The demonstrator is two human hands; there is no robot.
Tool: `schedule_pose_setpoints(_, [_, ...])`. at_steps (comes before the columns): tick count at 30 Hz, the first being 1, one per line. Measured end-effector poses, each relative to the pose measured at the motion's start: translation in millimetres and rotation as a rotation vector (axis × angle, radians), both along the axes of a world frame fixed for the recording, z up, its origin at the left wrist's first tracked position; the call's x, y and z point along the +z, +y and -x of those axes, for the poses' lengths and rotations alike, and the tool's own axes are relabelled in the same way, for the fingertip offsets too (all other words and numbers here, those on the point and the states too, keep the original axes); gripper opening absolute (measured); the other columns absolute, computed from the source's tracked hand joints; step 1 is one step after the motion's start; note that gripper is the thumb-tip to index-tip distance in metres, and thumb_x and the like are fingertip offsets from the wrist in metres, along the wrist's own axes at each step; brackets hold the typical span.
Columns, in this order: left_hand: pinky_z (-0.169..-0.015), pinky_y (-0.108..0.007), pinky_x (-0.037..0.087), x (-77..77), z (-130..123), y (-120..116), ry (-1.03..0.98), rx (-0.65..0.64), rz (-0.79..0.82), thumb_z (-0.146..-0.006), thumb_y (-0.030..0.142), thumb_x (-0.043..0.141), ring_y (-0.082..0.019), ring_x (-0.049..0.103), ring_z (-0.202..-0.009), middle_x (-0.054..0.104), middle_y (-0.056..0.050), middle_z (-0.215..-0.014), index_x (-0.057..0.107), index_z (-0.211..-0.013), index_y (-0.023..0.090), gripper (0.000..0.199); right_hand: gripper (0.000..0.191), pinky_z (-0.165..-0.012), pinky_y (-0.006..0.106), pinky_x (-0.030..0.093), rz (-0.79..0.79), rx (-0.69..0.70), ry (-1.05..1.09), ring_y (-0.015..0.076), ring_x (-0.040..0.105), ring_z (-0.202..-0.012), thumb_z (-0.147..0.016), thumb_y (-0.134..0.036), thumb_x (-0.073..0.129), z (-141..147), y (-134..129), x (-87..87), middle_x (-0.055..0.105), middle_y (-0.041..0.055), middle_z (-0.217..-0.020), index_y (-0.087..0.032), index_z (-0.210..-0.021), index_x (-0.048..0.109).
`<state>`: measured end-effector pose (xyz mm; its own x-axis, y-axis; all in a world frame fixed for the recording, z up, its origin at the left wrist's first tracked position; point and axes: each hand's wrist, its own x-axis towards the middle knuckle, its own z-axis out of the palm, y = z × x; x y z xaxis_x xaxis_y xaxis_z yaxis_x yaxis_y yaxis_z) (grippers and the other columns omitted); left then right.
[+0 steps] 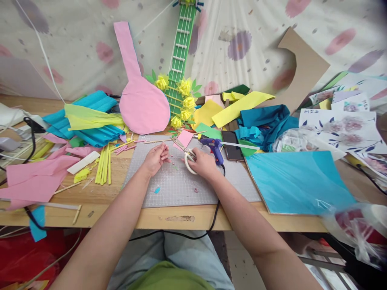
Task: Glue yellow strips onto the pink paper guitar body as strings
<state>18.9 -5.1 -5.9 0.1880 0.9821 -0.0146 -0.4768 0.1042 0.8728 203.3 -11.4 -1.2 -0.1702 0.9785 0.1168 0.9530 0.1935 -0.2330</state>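
My right hand (203,162) grips the white-handled scissors (190,161), whose blades point up and left over the grey cutting mat (172,193). To the left of it, my left hand (156,159) is closed in a pinch; whatever its fingertips hold is too small or hidden to make out. A square of pink paper (185,138) lies just beyond the scissors. Tiny pink scraps and a blue scrap (157,190) are scattered on the mat. Beside my right hand rests a blue glue gun (214,148) with a white glue stick in its back.
Behind the mat stand a pink guitar-like shape (145,105) and a green strummed-instrument model (180,60) with yellow flowers. Yellow strips (103,165) and pink paper (39,177) lie left. A phone (232,146) and a blue sheet (299,183) sit right. A black cord (216,213) hangs over the edge.
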Motion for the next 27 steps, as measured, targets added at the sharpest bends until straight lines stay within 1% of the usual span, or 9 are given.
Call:
schedule_pose_setpoints(2, [-0.042,-0.016,0.044,1.4,2,1,-0.047,0.041,0.007,-0.070,0.042,0.064,-0.003,0.028,-0.041,0.028,0.008,-0.051,0.052,-0.069,0.014,0.031,0.040,-0.062,0.027,0.036,-0.005,-0.087,-0.035,0.0215,0.059,-0.080,-0.077,-0.055,0.045,-1,1,-2.0,0.064,0.0082,-0.089,-0.018,-0.092,0.054])
schedule_pose_setpoints(4, [-0.041,-0.014,0.041,3.0,6,3,-0.119,0.070,0.014,-0.069,0.042,0.065,-0.003,0.028,-0.040,0.027,0.009,-0.051,0.052,-0.071,0.014,0.030,0.042,-0.064,0.029,0.038,-0.006,-0.128,-0.056,0.0229,0.060,-0.083,-0.077,-0.055,0.044,-1,2,-3.3,0.064,0.0100,-0.092,-0.017,-0.092,0.055])
schedule_pose_setpoints(8, [-0.037,-0.012,0.033,5.8,12,7,-0.258,0.106,0.053,-0.068,0.040,0.066,-0.002,0.029,-0.039,0.026,0.009,-0.049,0.047,-0.066,0.015,0.032,0.043,-0.065,0.031,0.040,-0.023,-0.156,-0.080,0.0240,0.060,-0.083,-0.077,-0.054,0.045,2,2,-3.6,0.062,0.0119,-0.094,-0.016,-0.095,0.056])
schedule_pose_setpoints(15, [-0.033,-0.010,0.026,5.9,19,13,-0.407,0.259,0.107,-0.073,0.037,0.063,-0.001,0.026,-0.036,0.023,0.009,-0.047,0.039,-0.060,0.015,0.035,0.040,-0.066,0.032,0.041,-0.075,-0.165,-0.091,0.0254,0.058,-0.085,-0.077,-0.048,0.048,7,9,-7.1,0.062,0.0138,-0.093,-0.013,-0.094,0.056])
schedule_pose_setpoints(20, [-0.034,-0.010,0.027,4.3,23,15,-0.468,0.307,0.098,-0.076,0.042,0.057,-0.002,0.027,-0.036,0.023,0.009,-0.047,0.041,-0.062,0.016,0.034,0.039,-0.065,0.030,0.039,-0.163,-0.144,-0.055,0.0243,0.053,-0.089,-0.075,-0.044,0.055,7,8,-10.3,0.059,0.0128,-0.093,-0.012,-0.095,0.052])
schedule_pose_setpoints(22, [-0.035,-0.012,0.029,6.6,24,13,-0.471,0.282,0.068,-0.076,0.051,0.051,-0.003,0.030,-0.038,0.027,0.008,-0.049,0.043,-0.065,0.016,0.038,0.035,-0.063,0.029,0.037,-0.223,-0.116,-0.041,0.0239,0.051,-0.091,-0.075,-0.043,0.055,7,6,-9.9,0.059,0.0109,-0.092,-0.014,-0.094,0.052])
schedule_pose_setpoints(24, [-0.037,-0.013,0.031,9.9,26,12,-0.469,0.240,0.052,-0.076,0.056,0.047,-0.004,0.033,-0.040,0.030,0.007,-0.051,0.046,-0.068,0.015,0.041,0.026,-0.062,0.027,0.035,-0.277,-0.062,-0.022,0.0225,0.049,-0.092,-0.079,-0.042,0.051,6,5,-8.8,0.060,0.0080,-0.090,-0.017,-0.086,0.054])
schedule_pose_setpoints(25, [-0.037,-0.014,0.031,11.4,26,12,-0.465,0.224,0.051,-0.078,0.054,0.047,-0.004,0.033,-0.040,0.031,0.007,-0.052,0.047,-0.069,0.015,0.040,0.023,-0.062,0.027,0.033,-0.296,-0.034,-0.010,0.0210,0.049,-0.091,-0.082,-0.040,0.048,5,5,-8.4,0.060,0.0065,-0.088,-0.018,-0.082,0.055])
schedule_pose_setpoints(27, [-0.035,-0.013,0.028,13.3,27,11,-0.447,0.220,0.058,-0.081,0.045,0.049,-0.003,0.031,-0.039,0.029,0.007,-0.051,0.047,-0.069,0.015,0.032,0.027,-0.061,0.026,0.031,-0.307,0.004,0.017,0.0171,0.051,-0.084,-0.087,-0.035,0.040,3,6,-8.2,0.061,0.0040,-0.081,-0.019,-0.072,0.056])
